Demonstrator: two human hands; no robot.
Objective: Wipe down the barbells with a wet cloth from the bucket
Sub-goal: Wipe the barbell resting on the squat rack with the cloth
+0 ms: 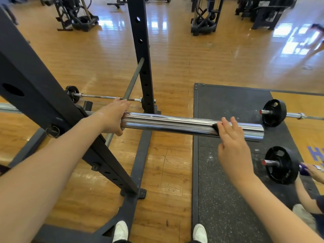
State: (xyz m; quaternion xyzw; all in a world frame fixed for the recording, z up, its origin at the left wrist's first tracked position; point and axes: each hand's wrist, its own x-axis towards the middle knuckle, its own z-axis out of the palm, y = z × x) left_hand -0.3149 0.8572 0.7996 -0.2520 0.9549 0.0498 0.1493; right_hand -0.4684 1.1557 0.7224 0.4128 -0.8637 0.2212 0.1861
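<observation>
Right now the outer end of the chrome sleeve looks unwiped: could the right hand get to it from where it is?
Probably yes. The right hand rests open on the chrome sleeve near its free end. Nothing sits on the sleeve between them, and the left hand holds the inner end.

Glossy honey-coloured wood plank floor (175, 64), bright window glare reflected in patches at far end. Black speckled rubber mat (228, 199) with dark border on floor at right, white dust smears on it, orange panel with purple lettering (315, 155) at its right edge. Dark steel rack upright (142, 55) with row of holes at centre; slanted rack beam (43, 95) at left. Black gym machines (203, 21) along far side, blurred.
</observation>
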